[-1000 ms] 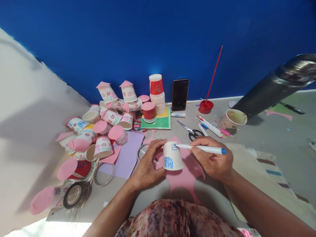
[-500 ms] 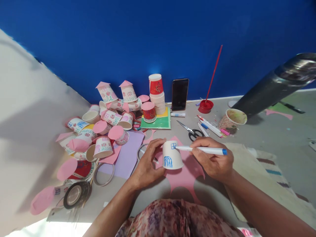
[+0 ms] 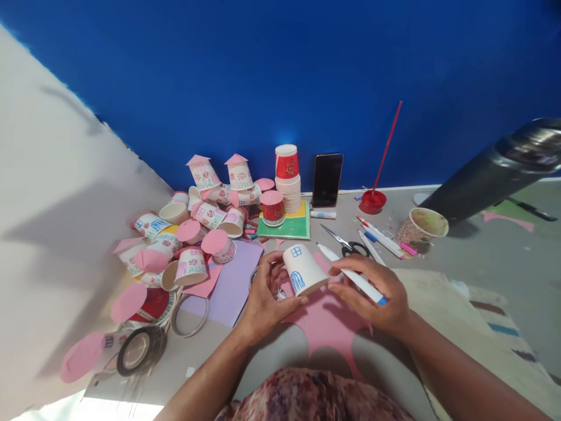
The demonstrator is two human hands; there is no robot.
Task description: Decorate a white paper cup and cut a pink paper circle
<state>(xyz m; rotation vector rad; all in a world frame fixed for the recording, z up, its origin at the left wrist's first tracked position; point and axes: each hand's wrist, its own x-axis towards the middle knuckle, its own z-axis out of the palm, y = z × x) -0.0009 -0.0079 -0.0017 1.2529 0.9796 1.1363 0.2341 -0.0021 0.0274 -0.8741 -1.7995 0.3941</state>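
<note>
A white paper cup (image 3: 309, 270), upside down and tilted, is gripped by my left hand (image 3: 267, 298) between thumb and fingers. It bears a blue window near its narrow end and a blue arched door by the rim. My right hand (image 3: 377, 295) holds a white marker (image 3: 356, 278) with a blue end; its blue tip points up and left, off the cup. The right fingertips are close to the cup's rim. Beneath both hands lies a pink sheet (image 3: 328, 330) with round cutouts.
Decorated cups with pink paper pieces (image 3: 191, 266) are piled at the left, near tape rolls (image 3: 134, 351). Behind stand stacked cups (image 3: 288, 190) and a phone (image 3: 328, 180). Scissors (image 3: 346, 242), markers (image 3: 383, 237), a patterned cup (image 3: 423, 225) and a dark flask (image 3: 477, 181) are at the right.
The marker tip has come away from the window on the cup and now points up and left. The cup has turned and tilted in my left hand. The view has shifted slightly.
</note>
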